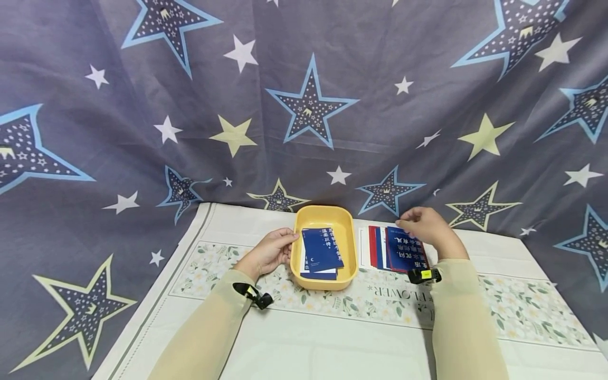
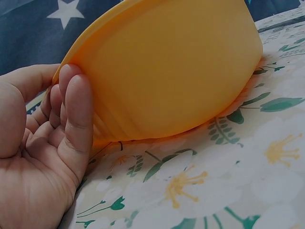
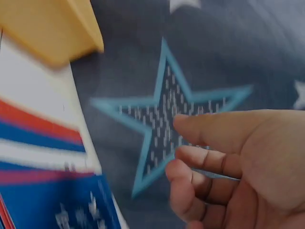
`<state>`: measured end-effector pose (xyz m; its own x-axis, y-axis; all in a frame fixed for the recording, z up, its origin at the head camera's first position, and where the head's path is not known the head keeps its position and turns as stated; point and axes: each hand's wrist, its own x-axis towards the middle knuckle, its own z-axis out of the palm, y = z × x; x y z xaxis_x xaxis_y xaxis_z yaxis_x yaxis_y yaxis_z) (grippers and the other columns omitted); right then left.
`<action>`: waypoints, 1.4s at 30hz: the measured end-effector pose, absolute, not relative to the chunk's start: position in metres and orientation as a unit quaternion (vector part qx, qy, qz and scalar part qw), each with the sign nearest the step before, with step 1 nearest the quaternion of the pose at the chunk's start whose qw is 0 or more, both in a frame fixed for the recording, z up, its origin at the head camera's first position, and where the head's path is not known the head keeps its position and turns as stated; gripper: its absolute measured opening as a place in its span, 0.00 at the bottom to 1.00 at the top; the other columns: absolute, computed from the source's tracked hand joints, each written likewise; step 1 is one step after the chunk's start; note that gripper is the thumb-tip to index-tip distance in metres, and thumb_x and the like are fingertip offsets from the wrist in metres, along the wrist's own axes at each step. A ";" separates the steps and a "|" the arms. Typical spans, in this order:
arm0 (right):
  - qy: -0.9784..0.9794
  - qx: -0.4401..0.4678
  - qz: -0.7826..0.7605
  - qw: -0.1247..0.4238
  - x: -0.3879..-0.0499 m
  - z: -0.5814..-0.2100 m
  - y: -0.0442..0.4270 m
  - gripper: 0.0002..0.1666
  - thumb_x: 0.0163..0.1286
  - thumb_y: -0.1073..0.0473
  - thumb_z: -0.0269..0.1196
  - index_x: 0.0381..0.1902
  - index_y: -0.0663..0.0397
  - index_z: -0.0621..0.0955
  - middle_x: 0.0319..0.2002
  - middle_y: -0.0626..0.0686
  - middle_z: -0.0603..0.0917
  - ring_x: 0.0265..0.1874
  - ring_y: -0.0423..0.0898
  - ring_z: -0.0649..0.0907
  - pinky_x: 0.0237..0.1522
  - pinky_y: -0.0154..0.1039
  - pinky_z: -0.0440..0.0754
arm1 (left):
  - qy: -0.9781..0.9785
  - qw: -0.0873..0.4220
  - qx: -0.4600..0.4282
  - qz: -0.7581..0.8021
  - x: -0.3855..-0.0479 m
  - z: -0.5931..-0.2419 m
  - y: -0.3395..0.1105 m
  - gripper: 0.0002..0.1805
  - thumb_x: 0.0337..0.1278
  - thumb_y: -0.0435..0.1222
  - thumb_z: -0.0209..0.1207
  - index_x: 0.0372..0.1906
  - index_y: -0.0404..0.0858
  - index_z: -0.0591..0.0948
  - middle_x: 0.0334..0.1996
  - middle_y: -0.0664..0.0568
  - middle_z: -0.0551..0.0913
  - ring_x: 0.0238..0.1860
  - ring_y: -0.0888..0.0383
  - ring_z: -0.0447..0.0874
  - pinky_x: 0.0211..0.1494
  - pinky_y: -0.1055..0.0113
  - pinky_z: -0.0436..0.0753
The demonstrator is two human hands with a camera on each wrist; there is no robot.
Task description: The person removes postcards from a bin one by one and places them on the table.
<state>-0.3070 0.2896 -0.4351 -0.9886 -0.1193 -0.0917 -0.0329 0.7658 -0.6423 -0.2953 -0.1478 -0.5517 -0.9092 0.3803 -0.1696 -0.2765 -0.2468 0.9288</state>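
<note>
Here, a dark curtain (image 1: 304, 31) printed with stars hangs behind the tabletop (image 1: 304, 343), whose white cover bears a strip of flowers (image 1: 209, 269). Pale sleeves (image 1: 467, 322) reach in from the near side; the right wrist's black strap (image 1: 424, 275) overlaps the near edge of the row of cards (image 1: 404, 250). Above that row's far right corner, the right grip (image 1: 429, 227) holds nothing, its fingers loosely bent and tips slightly apart. The left grip (image 1: 271, 252) pinches the left rim of the yellow tray (image 1: 325, 284), just left of the row and partly over the flowers. Round-cornered and smooth, the tray contains blue cards (image 1: 322, 249) with white writing, a white edge showing underneath. The row overlaps in white, red and blue.
</note>
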 end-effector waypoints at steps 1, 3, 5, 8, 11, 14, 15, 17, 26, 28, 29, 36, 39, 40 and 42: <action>0.936 -0.052 -0.342 0.063 -0.306 -0.432 0.283 0.25 0.82 0.45 0.70 0.59 0.62 0.85 0.43 0.59 0.90 0.40 0.52 0.87 0.40 0.43 0.85 | 0.577 0.208 0.045 0.788 -0.295 -0.552 -0.148 0.09 0.90 0.35 0.56 0.44 0.38 0.77 0.25 0.55 0.81 0.20 0.64 0.83 0.25 0.70 0.89; 0.934 -0.069 -0.344 0.065 -0.303 -0.427 0.268 0.24 0.83 0.46 0.69 0.59 0.60 0.84 0.41 0.58 0.90 0.39 0.51 0.86 0.40 0.41 0.84 | 0.578 0.209 0.045 0.788 -0.295 -0.552 -0.147 0.09 0.90 0.35 0.56 0.43 0.39 0.77 0.24 0.56 0.81 0.20 0.64 0.82 0.25 0.70 0.89; 0.934 -0.087 -0.341 0.065 -0.301 -0.424 0.252 0.22 0.83 0.48 0.70 0.58 0.60 0.85 0.41 0.57 0.91 0.37 0.49 0.87 0.41 0.40 0.83 | 0.578 0.211 0.047 0.787 -0.295 -0.552 -0.147 0.10 0.90 0.35 0.57 0.42 0.40 0.77 0.24 0.56 0.82 0.21 0.64 0.82 0.25 0.70 0.89; 0.934 -0.105 -0.335 0.073 -0.297 -0.422 0.229 0.21 0.83 0.48 0.70 0.59 0.59 0.85 0.39 0.58 0.90 0.35 0.50 0.87 0.40 0.40 0.83 | 0.578 0.210 0.045 0.788 -0.296 -0.553 -0.146 0.10 0.90 0.36 0.57 0.42 0.40 0.77 0.24 0.56 0.82 0.20 0.64 0.81 0.24 0.71 0.88; 0.933 -0.121 -0.328 0.082 -0.292 -0.420 0.208 0.22 0.83 0.48 0.71 0.61 0.59 0.86 0.40 0.59 0.90 0.35 0.54 0.88 0.38 0.40 0.85 | 0.578 0.209 0.048 0.787 -0.297 -0.554 -0.144 0.10 0.90 0.36 0.56 0.42 0.40 0.77 0.24 0.56 0.82 0.21 0.64 0.81 0.24 0.70 0.88; 0.933 -0.126 -0.325 0.088 -0.288 -0.422 0.193 0.22 0.83 0.48 0.72 0.62 0.58 0.86 0.41 0.59 0.90 0.37 0.57 0.89 0.37 0.39 0.85 | 0.578 0.215 0.058 0.785 -0.299 -0.555 -0.140 0.09 0.91 0.36 0.56 0.43 0.39 0.77 0.25 0.55 0.83 0.22 0.63 0.83 0.26 0.69 0.89; 0.933 -0.127 -0.324 0.090 -0.288 -0.423 0.189 0.23 0.82 0.48 0.72 0.63 0.59 0.86 0.42 0.58 0.90 0.38 0.59 0.90 0.36 0.39 0.85 | 0.578 0.218 0.061 0.784 -0.299 -0.556 -0.139 0.09 0.90 0.36 0.57 0.44 0.39 0.77 0.26 0.55 0.83 0.23 0.63 0.83 0.27 0.69 0.90; 0.933 -0.130 -0.321 0.095 -0.288 -0.423 0.180 0.23 0.82 0.49 0.72 0.64 0.59 0.85 0.42 0.58 0.90 0.39 0.59 0.91 0.36 0.39 0.85 | 0.577 0.223 0.066 0.783 -0.301 -0.557 -0.136 0.09 0.91 0.37 0.57 0.44 0.37 0.76 0.26 0.54 0.83 0.23 0.62 0.84 0.28 0.68 0.91; 0.940 -0.151 -0.269 0.147 -0.314 -0.415 0.125 0.27 0.81 0.49 0.73 0.66 0.60 0.84 0.46 0.61 0.93 0.39 0.57 0.93 0.36 0.42 0.91 | 0.579 0.223 0.057 0.782 -0.302 -0.553 -0.137 0.10 0.90 0.36 0.56 0.41 0.41 0.77 0.26 0.55 0.80 0.22 0.63 0.83 0.27 0.67 0.91; 0.946 -0.141 -0.244 0.162 -0.321 -0.418 0.112 0.28 0.81 0.49 0.73 0.68 0.61 0.84 0.47 0.61 0.93 0.39 0.57 0.93 0.38 0.44 0.93 | 0.578 0.224 0.057 0.783 -0.302 -0.554 -0.137 0.10 0.90 0.36 0.56 0.42 0.41 0.77 0.26 0.55 0.80 0.23 0.62 0.84 0.27 0.67 0.91; 0.949 -0.136 -0.231 0.169 -0.325 -0.420 0.106 0.29 0.81 0.49 0.74 0.69 0.61 0.83 0.49 0.61 0.93 0.41 0.58 0.94 0.39 0.44 0.94 | 0.578 0.224 0.057 0.783 -0.301 -0.554 -0.138 0.10 0.90 0.36 0.56 0.42 0.40 0.77 0.26 0.55 0.80 0.23 0.62 0.84 0.27 0.67 0.91; 0.969 -0.136 -0.141 0.150 -0.334 -0.437 0.075 0.20 0.73 0.48 0.81 0.47 0.59 0.89 0.32 0.52 0.87 0.27 0.47 0.83 0.34 0.41 0.86 | 0.581 0.219 0.054 0.782 -0.298 -0.553 -0.142 0.08 0.91 0.36 0.55 0.48 0.36 0.76 0.27 0.53 0.83 0.23 0.62 0.86 0.28 0.67 0.92; 0.977 -0.137 -0.102 0.131 -0.335 -0.445 0.067 0.24 0.68 0.45 0.85 0.47 0.57 0.90 0.34 0.49 0.88 0.33 0.47 0.83 0.48 0.43 0.89 | 0.582 0.221 0.056 0.781 -0.299 -0.553 -0.145 0.07 0.91 0.36 0.55 0.49 0.36 0.76 0.28 0.52 0.86 0.24 0.61 0.88 0.29 0.66 0.94; 0.979 -0.137 -0.086 0.126 -0.335 -0.447 0.064 0.26 0.66 0.43 0.86 0.48 0.56 0.90 0.35 0.48 0.89 0.35 0.47 0.83 0.52 0.43 0.90 | 0.582 0.222 0.056 0.781 -0.299 -0.553 -0.146 0.07 0.91 0.36 0.55 0.49 0.36 0.76 0.28 0.52 0.86 0.24 0.61 0.89 0.29 0.65 0.94; 0.981 -0.140 -0.058 0.122 -0.336 -0.451 0.060 0.30 0.64 0.38 0.86 0.48 0.55 0.91 0.38 0.47 0.90 0.37 0.46 0.84 0.58 0.43 0.91 | 0.583 0.221 0.056 0.780 -0.299 -0.553 -0.148 0.08 0.91 0.36 0.55 0.49 0.35 0.76 0.28 0.52 0.87 0.24 0.61 0.88 0.29 0.66 0.94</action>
